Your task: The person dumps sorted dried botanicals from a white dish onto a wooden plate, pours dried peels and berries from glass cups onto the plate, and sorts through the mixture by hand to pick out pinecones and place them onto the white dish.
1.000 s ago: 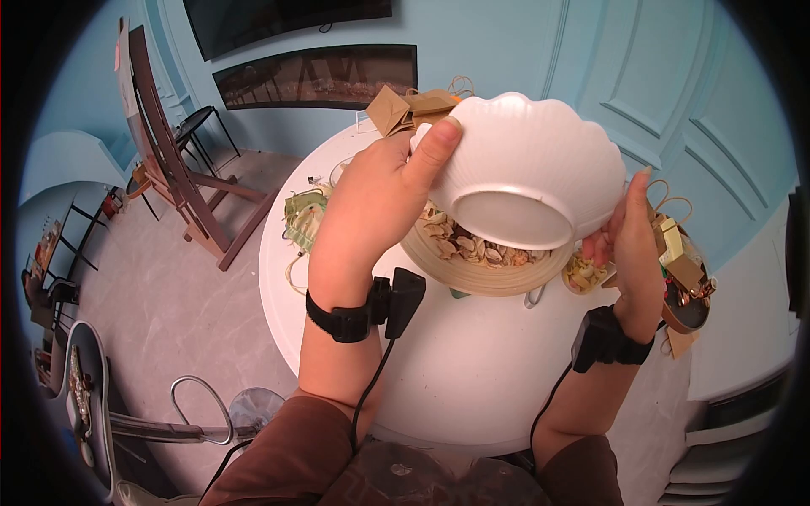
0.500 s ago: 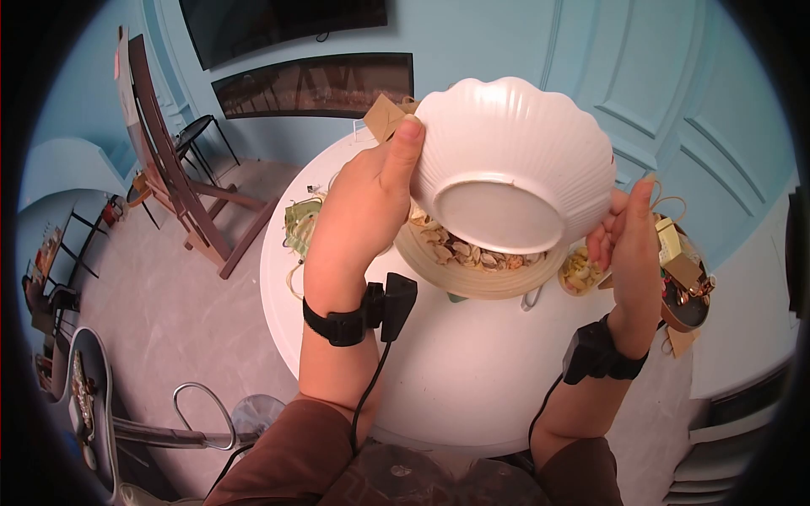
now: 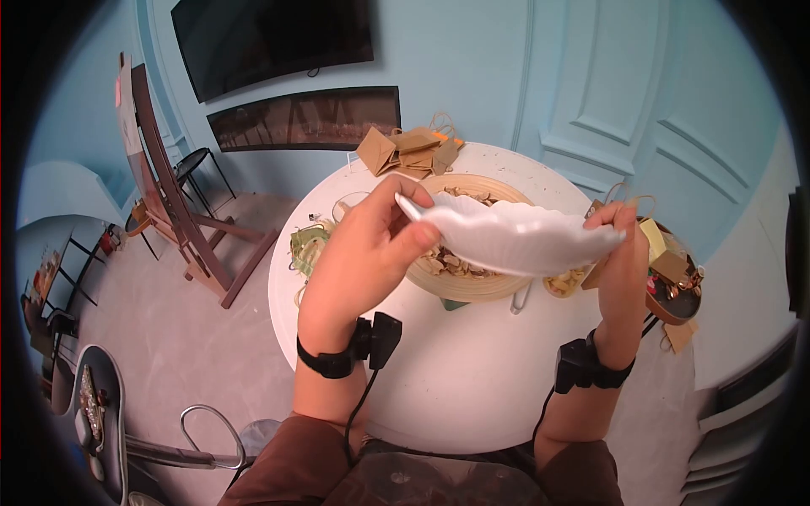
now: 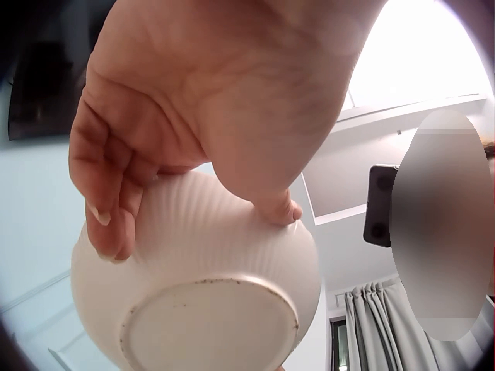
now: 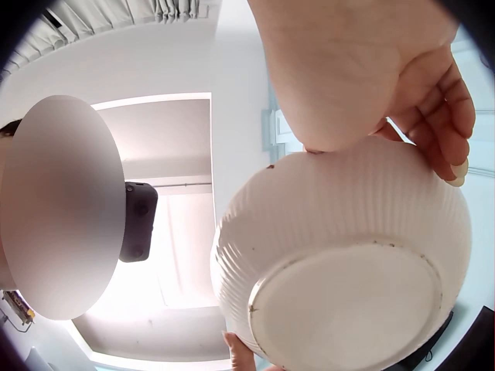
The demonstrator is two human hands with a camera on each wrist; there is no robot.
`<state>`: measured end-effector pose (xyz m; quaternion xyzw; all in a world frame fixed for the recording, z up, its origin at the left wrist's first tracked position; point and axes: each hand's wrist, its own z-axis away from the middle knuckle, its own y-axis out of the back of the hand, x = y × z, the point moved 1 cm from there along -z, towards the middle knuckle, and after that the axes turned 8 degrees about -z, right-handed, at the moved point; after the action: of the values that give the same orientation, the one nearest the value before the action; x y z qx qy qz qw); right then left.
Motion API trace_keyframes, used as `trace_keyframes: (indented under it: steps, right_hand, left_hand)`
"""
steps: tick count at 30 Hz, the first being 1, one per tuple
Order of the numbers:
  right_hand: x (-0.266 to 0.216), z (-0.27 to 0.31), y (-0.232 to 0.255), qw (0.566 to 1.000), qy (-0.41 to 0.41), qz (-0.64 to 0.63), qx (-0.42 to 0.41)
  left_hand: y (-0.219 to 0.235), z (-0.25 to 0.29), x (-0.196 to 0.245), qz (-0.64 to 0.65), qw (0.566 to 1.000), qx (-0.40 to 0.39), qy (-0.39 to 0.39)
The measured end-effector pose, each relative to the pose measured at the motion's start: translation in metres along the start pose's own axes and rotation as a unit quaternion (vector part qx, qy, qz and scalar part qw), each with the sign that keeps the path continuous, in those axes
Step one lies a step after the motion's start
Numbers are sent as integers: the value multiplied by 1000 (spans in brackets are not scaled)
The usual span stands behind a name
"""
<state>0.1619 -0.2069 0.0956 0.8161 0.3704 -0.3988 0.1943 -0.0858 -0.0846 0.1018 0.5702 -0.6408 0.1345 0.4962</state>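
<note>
A white bowl with a scalloped rim and ribbed outside is held up between both hands. My left hand grips its left edge, the thumb on the outer wall. At the opposite side my right hand holds the rim, its fingertips bent over the edge. Both wrist views show the bowl's round foot from below; the inside of the bowl is mostly hidden. Beneath and behind it lies a wide beige round dish with dried, petal-like pieces, partly covered by the bowl.
On the white round table stand a small container of yellowish pieces, a green bundle and brown paper bags. A metal clip-like piece lies by the dish. An oval tray stands at the right, an easel at the left.
The bowl has come down and turned from underside facing the head camera to nearly level, seen from the side. Both hands kept their hold. The head view has tilted upward.
</note>
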Motion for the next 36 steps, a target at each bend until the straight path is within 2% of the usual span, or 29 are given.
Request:
trace_keyframes:
  steps: [2, 3, 6, 8, 10, 11, 12, 14, 18, 19, 23, 25, 26, 28, 31, 36]
  right_hand:
    - [-2, 9, 5, 1000, 1, -2, 9]
    - [-3, 14, 8, 1000, -2, -4, 15]
    - [-10, 35, 19, 1000, -24, 1, -17]
    - [-12, 53, 26, 998, -45, -13, -31]
    - [-6, 72, 28, 996, -69, -34, -43]
    - [-4, 82, 29, 993, -97, -41, -46]
    - [1, 91, 31, 994, -96, -40, -45]
    - [15, 108, 36, 980, -175, -27, -91]
    - [45, 133, 39, 975, -189, -1, -116]
    - [50, 138, 39, 971, -209, 7, -118]
    - [62, 152, 35, 963, -241, 37, -113]
    - [68, 157, 33, 963, -215, 83, -137]
    - [71, 159, 31, 964, -215, 83, -135]
    - [76, 164, 26, 956, -248, 62, -145]
    - [84, 167, 20, 959, -227, 85, -146]
    - [93, 166, 16, 956, -234, 82, -158]
  left_hand:
    - [3, 12, 5, 45, 997, -66, 13]
    - [5, 18, 7, 44, 997, -66, 8]
    - [10, 38, 14, -44, 990, -131, -15]
    - [10, 51, 12, -34, 988, -151, -4]
    - [11, 64, 12, -94, 973, -211, 0]
    - [10, 71, 11, -100, 967, -231, 25]
    - [9, 76, 9, -99, 967, -232, 23]
    - [5, 88, 0, -99, 959, -261, 41]
    - [-5, 106, -14, -140, 942, -304, 39]
    - [-9, 111, -23, -139, 941, -308, 14]
    - [-22, 126, -49, -154, 933, -325, -3]
    - [-27, 130, -57, -169, 926, -328, 74]
    - [-29, 133, -65, -169, 926, -329, 72]
    - [-32, 137, -79, -152, 948, -278, 3]
    - [-33, 137, -89, -137, 949, -281, 39]
    - [-34, 133, -98, -142, 953, -268, 23]
